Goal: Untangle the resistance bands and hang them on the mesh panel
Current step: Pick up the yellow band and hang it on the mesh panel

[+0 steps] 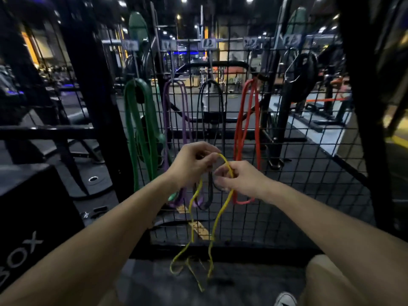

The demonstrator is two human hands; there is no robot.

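Where both hands pinch it in front of the mesh panel (298, 173), the thin yellow band (217, 219) arches between left hand (194, 164) and right hand (240, 180), its twisted loops dangling to the floor (154, 281); forearms reach forward.

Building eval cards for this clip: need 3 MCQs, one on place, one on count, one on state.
1. Where does the red band hang on the mesh panel?
A. far left
B. rightmost of the hung bands
C. lying on the floor

2. How many bands already hang on the panel?
A. two
B. four
C. six

3. What state is the yellow band in?
A. hung on a hook
B. held in both hands, lower end bunched
C. lying untouched on the black box

Key: 1 B, it hangs right of the green band, purple band and black band. 2 B, those four colours. 3 B, left hand and right hand pinch its top.
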